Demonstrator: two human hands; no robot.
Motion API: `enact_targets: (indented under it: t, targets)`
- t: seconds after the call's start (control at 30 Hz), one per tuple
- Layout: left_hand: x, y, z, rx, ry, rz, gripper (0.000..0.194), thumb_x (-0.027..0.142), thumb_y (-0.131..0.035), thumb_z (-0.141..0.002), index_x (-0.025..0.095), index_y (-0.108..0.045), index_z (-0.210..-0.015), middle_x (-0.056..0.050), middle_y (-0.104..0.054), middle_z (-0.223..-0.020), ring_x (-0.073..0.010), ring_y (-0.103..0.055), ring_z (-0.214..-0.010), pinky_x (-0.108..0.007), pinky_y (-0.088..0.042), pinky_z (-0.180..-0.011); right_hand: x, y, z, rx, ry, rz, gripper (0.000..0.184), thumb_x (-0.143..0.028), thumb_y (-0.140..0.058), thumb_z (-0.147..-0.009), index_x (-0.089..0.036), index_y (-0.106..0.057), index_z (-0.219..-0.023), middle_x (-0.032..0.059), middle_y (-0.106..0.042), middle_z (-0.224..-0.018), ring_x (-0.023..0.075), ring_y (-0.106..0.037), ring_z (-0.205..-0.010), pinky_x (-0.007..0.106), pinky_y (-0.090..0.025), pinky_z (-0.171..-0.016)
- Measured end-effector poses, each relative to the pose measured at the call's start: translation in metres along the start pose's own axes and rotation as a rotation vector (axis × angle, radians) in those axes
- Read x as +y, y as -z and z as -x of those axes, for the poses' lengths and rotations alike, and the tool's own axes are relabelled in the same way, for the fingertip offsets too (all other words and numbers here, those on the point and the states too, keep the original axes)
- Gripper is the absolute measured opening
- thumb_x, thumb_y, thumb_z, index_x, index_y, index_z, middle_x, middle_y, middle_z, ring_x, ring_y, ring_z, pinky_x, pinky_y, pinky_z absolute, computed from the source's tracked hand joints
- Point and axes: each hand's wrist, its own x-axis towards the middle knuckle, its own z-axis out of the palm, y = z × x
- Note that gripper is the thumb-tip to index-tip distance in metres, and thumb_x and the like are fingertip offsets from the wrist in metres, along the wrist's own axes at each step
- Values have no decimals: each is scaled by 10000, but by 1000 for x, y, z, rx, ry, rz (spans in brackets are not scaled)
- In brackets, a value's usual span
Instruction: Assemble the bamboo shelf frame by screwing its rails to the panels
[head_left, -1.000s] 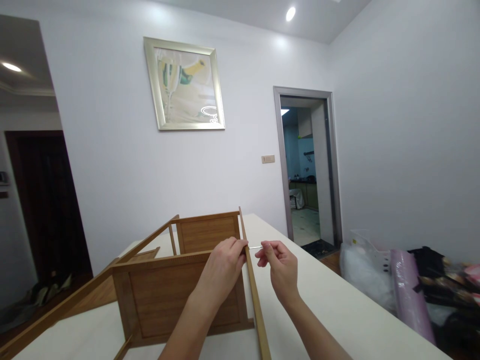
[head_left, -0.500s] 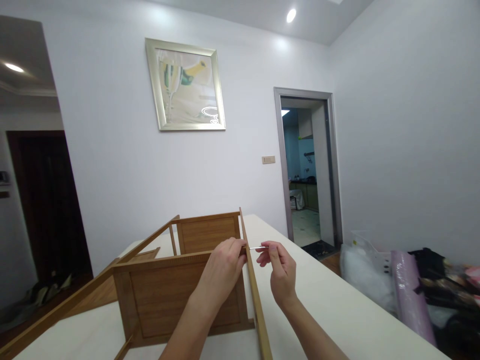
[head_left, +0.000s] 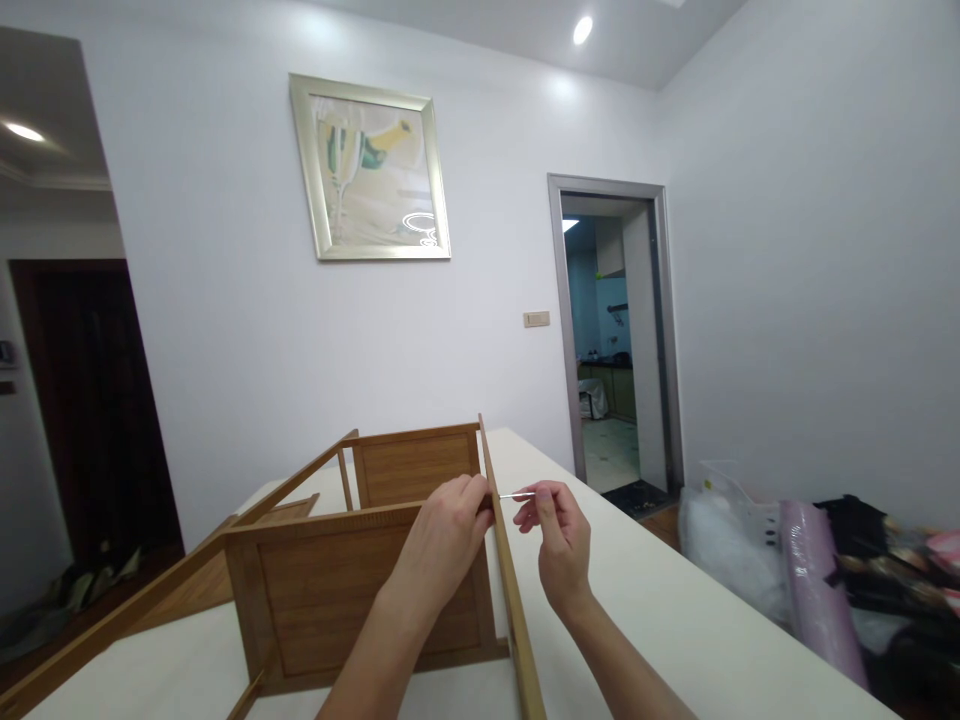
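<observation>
A light brown wooden frame piece of furniture (head_left: pixel 360 570) lies on its side on a white table (head_left: pixel 675 620). My left hand (head_left: pixel 442 535) is closed round the long side rail (head_left: pixel 506 590) where a panel meets it. My right hand (head_left: pixel 559 535) pinches a thin silver metal rod (head_left: pixel 516 495), like a small hex key, whose tip points into the rail right beside my left fingers.
To the right of the table lie a clear plastic bag (head_left: pixel 720 530), a purple roll (head_left: pixel 821 590) and dark clutter. A framed picture (head_left: pixel 371 170) hangs on the far wall. An open doorway (head_left: pixel 611 340) leads to another room.
My right hand has turned slightly at the wrist while keeping the rod at the rail. My left hand and the wooden frame have stayed in place.
</observation>
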Motion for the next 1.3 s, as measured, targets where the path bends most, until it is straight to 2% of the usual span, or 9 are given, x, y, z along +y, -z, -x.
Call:
enact_targets:
  t: [0.43,0.7,0.9,1.03,1.17,1.3]
  targets:
    - [-1,-1,-1,17,35,53,140,68,-542,-845,207,-560,-847,-26,-650,-861,-192,-602,-816,-318,-479,-746,-1,1,-1,23,-45,12,356,-532,-549,-909,-191,-599,-822,31,-684,-696,144,-597,-553,271,-490,-527]
    - [0,-1,-1,22,47,65,147,60,-541,-842,206,-549,-838,-21,-646,-861,-188,-598,-821,-311,-465,-753,-9,-2,-6,15,-187,-13,471,-597,-591,-857,-189,-529,-631,-11,-583,-548,106,-524,-465,237,-438,-497]
    - [0,-1,-2,17,42,64,138,68,-537,-850,204,-545,-823,-20,-641,-850,-185,-590,-807,-306,-459,-743,-10,-5,-12,-15,-402,-278,456,-566,-700,-778,-174,-531,-617,-33,-539,-459,78,-457,-374,199,-358,-392]
    - [-2,-3,-1,23,35,61,138,66,-541,-849,203,-551,-840,-22,-642,-862,-184,-593,-815,-308,-461,-754,-10,-4,-15,-74,-562,-541,369,-474,-766,-748,-161,-579,-693,-23,-588,-509,75,-500,-401,179,-395,-399]
    - [-3,-4,-1,34,25,59,134,73,-538,-852,206,-548,-844,-24,-643,-865,-186,-596,-818,-311,-466,-758,-7,0,-18,-70,-597,-708,308,-340,-839,-698,-186,-639,-874,-29,-637,-575,72,-565,-498,141,-441,-455]
    - [-4,-4,-1,42,20,50,136,73,-530,-853,207,-548,-841,-27,-643,-862,-189,-599,-818,-316,-469,-757,-3,2,-20,-95,-617,-773,287,-274,-853,-679,-178,-659,-868,-27,-635,-572,57,-555,-497,124,-442,-464]
